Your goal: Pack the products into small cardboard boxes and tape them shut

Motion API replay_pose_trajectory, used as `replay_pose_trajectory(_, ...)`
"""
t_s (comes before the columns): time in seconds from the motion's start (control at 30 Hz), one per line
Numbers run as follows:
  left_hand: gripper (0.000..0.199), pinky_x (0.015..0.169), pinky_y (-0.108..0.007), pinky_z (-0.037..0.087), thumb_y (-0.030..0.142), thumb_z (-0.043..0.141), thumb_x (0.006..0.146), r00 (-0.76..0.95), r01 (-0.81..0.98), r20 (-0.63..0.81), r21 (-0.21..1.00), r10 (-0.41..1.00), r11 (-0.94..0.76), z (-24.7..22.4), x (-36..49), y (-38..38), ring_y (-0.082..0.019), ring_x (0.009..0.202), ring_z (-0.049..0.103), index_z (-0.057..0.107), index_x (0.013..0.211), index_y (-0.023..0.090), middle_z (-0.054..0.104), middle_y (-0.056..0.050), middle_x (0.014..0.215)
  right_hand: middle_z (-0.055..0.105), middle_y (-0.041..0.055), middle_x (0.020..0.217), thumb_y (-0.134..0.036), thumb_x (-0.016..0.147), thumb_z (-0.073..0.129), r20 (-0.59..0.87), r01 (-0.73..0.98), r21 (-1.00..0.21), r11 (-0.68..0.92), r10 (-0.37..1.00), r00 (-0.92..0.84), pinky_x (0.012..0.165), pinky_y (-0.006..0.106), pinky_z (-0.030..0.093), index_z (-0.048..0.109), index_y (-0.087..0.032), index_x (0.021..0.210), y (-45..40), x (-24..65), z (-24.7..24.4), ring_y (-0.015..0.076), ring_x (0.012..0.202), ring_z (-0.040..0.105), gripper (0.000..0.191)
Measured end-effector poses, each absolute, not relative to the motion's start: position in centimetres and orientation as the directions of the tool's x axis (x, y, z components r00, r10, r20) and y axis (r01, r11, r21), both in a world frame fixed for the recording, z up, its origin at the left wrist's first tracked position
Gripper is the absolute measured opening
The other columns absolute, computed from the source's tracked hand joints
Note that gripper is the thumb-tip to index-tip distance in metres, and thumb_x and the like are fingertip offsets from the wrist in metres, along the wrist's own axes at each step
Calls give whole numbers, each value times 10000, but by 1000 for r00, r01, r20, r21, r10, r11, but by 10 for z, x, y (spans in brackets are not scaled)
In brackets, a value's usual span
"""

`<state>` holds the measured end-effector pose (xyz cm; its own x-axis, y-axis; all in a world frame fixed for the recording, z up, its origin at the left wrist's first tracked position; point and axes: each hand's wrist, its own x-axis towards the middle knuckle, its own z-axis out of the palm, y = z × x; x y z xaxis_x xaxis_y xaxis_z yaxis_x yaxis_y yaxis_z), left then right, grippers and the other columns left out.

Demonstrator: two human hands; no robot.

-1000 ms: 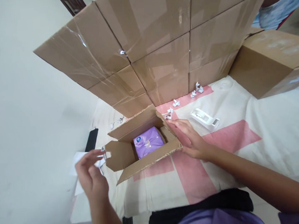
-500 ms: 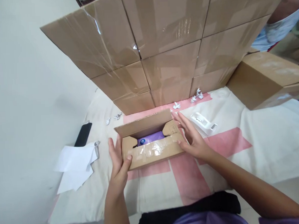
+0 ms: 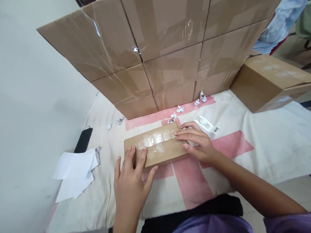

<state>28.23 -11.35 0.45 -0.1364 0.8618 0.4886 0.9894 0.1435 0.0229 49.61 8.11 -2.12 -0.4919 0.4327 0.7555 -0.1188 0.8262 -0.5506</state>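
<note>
A small cardboard box (image 3: pixel 163 149) lies on the cloth with its flaps folded down and shiny clear tape across the top. My left hand (image 3: pixel 132 180) has its fingers spread, the tips resting on the box's left end. At the other end, the fingers of my right hand (image 3: pixel 198 142) stretch over the top and right edge, apart from each other. Neither hand wraps round the box. Its contents are hidden. Just behind my right hand sits a white tape dispenser (image 3: pixel 208 126).
A tall wall of taped cardboard boxes (image 3: pixel 171 70) stands behind. An open-sided carton (image 3: pixel 258 86) is at right, with a person's blue clothing (image 3: pixel 278 26) beyond. White paper sheets (image 3: pixel 77 165), a black phone-like slab (image 3: pixel 83 140) and crumpled paper bits (image 3: pixel 179 109) lie on the cloth.
The box was open with a purple pack showing inside; its flaps are now down, covering the pack. Both hands moved from gripping the box's sides to lying on its top.
</note>
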Motion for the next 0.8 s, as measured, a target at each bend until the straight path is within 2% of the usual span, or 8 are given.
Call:
replay_pose_trajectory(0.13, 524, 1174, -562, 359, 217, 726, 859, -117, 993, 677, 97, 727, 70, -4, 332, -110, -382, 1442, 465, 600, 1367, 181, 572, -198, 1459, 727, 90, 1192, -365, 1004, 526, 622, 128, -707, 695, 698, -354, 1019, 490, 469, 744, -258, 1089, 105, 538, -18, 281, 1137, 638, 258)
replay_pose_trajectory(0.23, 408, 1103, -447, 467, 154, 686, 843, 10, 927, 738, 247, 675, -283, -14, 389, -98, -310, 1389, 533, 640, 1247, 176, 655, -157, 1333, 734, 82, 1123, -541, 1020, 424, 331, 344, -853, 392, 917, -223, 1036, 461, 434, 761, -250, 995, 133, 574, -24, 283, 1132, 616, 446)
replay_pose_trajectory(0.3, 413, 1093, -424, 485, 224, 651, 876, 116, 839, 636, 348, 763, -418, -21, 427, -76, -280, 1362, 557, 615, 1286, 197, 660, -129, 1347, 733, 85, 1114, -642, 998, 378, 86, 404, -899, 170, 972, -218, 1003, 435, 440, 762, -234, 946, 148, 588, -31, 286, 1106, 616, 562)
replay_pose_trajectory(0.4, 711, 1177, -470, 436, 295, 657, 866, 128, 757, 449, 532, 884, -379, -34, 470, -22, -306, 1503, 392, 393, 1513, 164, 469, -167, 1571, 740, 90, 986, -735, 934, 424, -148, 424, -905, -26, 955, -257, 928, 386, 460, 741, -204, 856, 160, 595, -38, 271, 1000, 633, 624)
replay_pose_trajectory(0.5, 1009, 1251, -559, 318, 345, 749, 777, -146, 662, 314, 736, 938, -144, -53, 490, 40, -371, 1589, 150, 191, 1588, 127, 235, -220, 1680, 729, 82, 900, -785, 884, 459, -185, 418, -907, -44, 935, -303, 864, 354, 465, 710, -196, 776, 163, 593, -36, 248, 921, 626, 649)
replay_pose_trajectory(0.57, 997, 1265, -610, 245, 324, 762, 762, -313, 631, 299, 775, 901, -38, -69, 492, 71, -395, 1594, 86, 208, 1576, 166, 194, -210, 1690, 731, 90, 923, -811, 865, 443, -201, 427, -903, -47, 925, -323, 819, 339, 463, 697, -194, 712, 163, 591, -32, 244, 915, 623, 684)
replay_pose_trajectory(0.67, 951, 1251, -600, 273, 296, 761, 768, -399, 623, 339, 782, 852, -19, -91, 488, 94, -392, 1581, 143, 238, 1558, 211, 204, -193, 1676, 728, 98, 913, -792, 845, 492, -271, 465, -881, -91, 902, -336, 757, 319, 450, 691, -182, 651, 164, 590, -27, 222, 848, 613, 671)
replay_pose_trajectory(0.8, 1004, 1192, -532, 392, 285, 810, 730, -396, 592, 323, 806, 860, -30, -98, 481, 95, -380, 1526, 268, 247, 1557, 192, 293, -212, 1590, 658, 53, 716, -668, 815, 605, -352, 503, -854, -133, 859, -371, 677, 308, 416, 678, -173, 637, 164, 585, -25, 177, 690, 552, 531)
